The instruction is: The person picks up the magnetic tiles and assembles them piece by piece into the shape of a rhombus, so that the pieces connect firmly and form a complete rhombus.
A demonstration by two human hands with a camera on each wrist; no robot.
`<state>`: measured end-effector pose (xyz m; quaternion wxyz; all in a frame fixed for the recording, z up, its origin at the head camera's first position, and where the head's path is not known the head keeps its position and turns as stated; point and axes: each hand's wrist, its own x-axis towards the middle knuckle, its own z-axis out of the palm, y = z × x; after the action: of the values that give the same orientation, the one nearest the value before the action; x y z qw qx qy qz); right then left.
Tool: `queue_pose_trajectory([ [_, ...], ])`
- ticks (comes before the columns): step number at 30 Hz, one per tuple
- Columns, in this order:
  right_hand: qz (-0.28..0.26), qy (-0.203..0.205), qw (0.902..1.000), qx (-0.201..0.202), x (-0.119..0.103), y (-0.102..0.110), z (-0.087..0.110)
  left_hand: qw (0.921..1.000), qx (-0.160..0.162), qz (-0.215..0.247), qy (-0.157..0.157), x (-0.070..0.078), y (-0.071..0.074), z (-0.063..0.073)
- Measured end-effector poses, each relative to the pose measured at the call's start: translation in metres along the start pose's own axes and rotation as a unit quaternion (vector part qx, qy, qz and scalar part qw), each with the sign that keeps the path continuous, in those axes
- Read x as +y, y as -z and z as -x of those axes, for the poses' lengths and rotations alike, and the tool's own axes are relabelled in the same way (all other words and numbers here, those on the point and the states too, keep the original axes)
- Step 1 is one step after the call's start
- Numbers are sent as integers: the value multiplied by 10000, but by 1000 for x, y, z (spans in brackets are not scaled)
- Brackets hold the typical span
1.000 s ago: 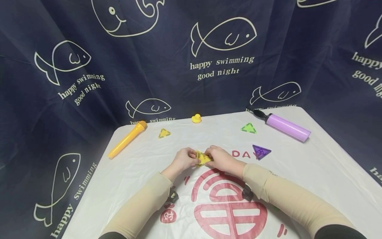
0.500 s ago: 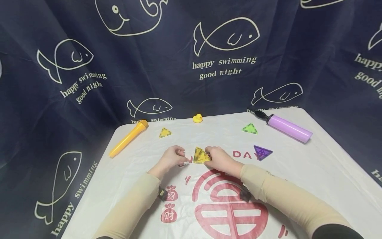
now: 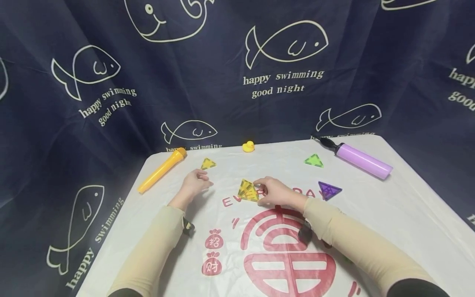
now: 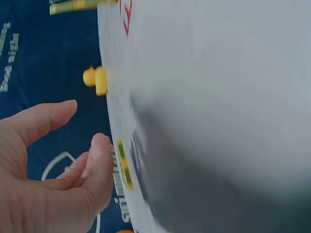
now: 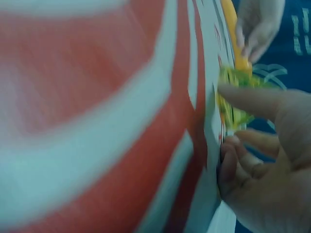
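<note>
In the head view, joined yellow triangular magnetic tiles [image 3: 246, 191] stand near the table's middle, forming a small peaked shape. My right hand [image 3: 276, 192] holds them at their right side, index finger above and thumb below. The right wrist view shows these see-through tiles [image 5: 237, 104] beyond the thumb, partly covered by it. My left hand [image 3: 193, 184] is off to the left with nothing in it, thumb and fingers apart. Just beyond it lies a single yellow triangular magnetic tile [image 3: 209, 163], seen edge-on as a thin tile [image 4: 125, 165] beside the fingertips in the left wrist view.
A toy microphone [image 3: 162, 170] lies at the left. At the back edge sits a yellow rubber duck [image 3: 248, 146]. On the right are a green triangular tile [image 3: 314, 161], a purple triangular tile [image 3: 329, 190] and a purple hand pump [image 3: 363, 160].
My left hand has let go of the joined yellow tiles and moved left and away toward the single yellow tile. The right hand stays at the joined tiles.
</note>
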<state>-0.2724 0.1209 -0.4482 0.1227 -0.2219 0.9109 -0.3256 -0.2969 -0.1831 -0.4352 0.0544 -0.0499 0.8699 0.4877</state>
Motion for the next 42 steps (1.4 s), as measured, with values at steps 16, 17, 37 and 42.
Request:
queue_pose_trajectory([
  [16, 127, 461, 9975, -528, 25, 15, -14, 9944, 185, -868, 571, -1, 15, -53],
  [17, 143, 463, 9976, -494, 25, 14, -14, 9935, 162, -896, 684, 0, 14, -55],
  [37, 248, 135, 9996, -53, 18, -8, -18, 9763, 1005, -1668, 949, 9, -18, -83],
  [42, 305, 47, 9995, 84, 18, -7, -20, 9753, 1039, -1666, 1012, 11, -20, -87],
])
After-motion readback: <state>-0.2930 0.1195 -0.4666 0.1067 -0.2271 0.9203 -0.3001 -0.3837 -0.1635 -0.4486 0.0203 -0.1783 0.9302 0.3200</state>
